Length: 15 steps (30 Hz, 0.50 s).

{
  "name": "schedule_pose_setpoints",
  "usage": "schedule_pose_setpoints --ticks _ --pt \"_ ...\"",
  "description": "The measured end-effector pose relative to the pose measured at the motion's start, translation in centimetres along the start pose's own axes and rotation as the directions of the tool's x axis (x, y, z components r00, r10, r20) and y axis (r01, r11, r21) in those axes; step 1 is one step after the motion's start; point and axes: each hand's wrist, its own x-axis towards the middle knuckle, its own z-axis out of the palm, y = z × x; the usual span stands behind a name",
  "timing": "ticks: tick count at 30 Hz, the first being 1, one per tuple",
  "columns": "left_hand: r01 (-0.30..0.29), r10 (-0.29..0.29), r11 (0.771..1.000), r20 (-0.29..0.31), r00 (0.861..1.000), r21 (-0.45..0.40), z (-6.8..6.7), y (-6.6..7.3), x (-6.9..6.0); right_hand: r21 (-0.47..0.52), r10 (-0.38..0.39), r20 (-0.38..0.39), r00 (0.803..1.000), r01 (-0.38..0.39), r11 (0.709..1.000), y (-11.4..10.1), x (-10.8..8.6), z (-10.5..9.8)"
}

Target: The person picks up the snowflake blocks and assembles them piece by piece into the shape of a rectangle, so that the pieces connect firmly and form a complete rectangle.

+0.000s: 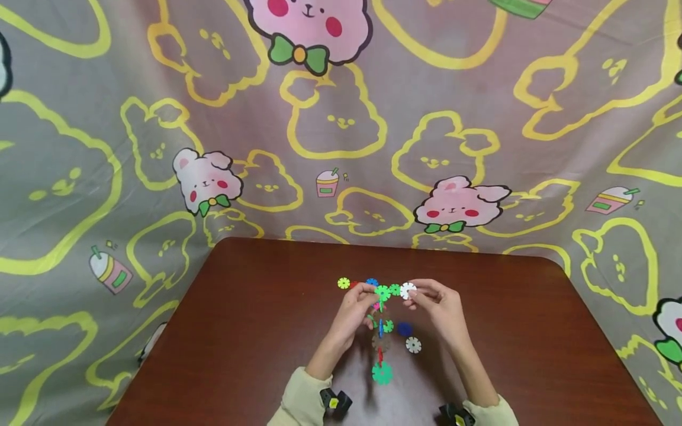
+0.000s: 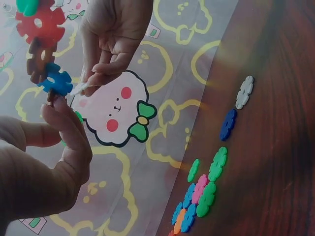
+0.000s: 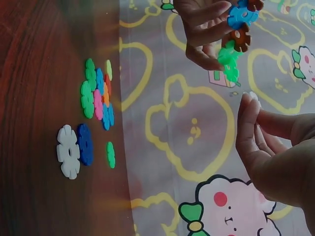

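Note:
Above the table, my left hand [image 1: 346, 316] pinches a chain of interlocking snowflake discs. In the head view the chain hangs toward me, ending in a green disc [image 1: 382, 373]. The left wrist view shows its red disc [image 2: 42, 24] and blue disc [image 2: 56, 81]; fingers hide part of it. My right hand [image 1: 444, 307] pinches a white snowflake disc [image 1: 408, 290] between thumb and fingers, edge-on in the right wrist view. There, a gap separates it from the chain's bright green disc [image 3: 229, 61].
Several loose snowflake discs lie on the brown table [image 1: 256, 319] beneath and beyond the hands. Among them are a yellow disc [image 1: 343, 283], a dark blue disc [image 1: 405, 329] and another white disc [image 1: 413, 345]. A patterned cloth [image 1: 341, 225] hangs behind the table.

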Motion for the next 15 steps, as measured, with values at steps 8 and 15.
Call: schedule_pose_setpoints --ticks 8,15 --pt "-0.015 0.015 1.0 -0.021 1.0 0.01 0.23 0.12 0.02 0.019 0.019 0.027 0.999 -0.02 1.0 0.15 -0.04 0.71" --pt "-0.034 0.034 0.999 -0.033 0.999 0.013 0.23 0.07 -0.13 0.017 0.023 0.012 1.0 -0.023 1.0 0.28 -0.15 0.81"
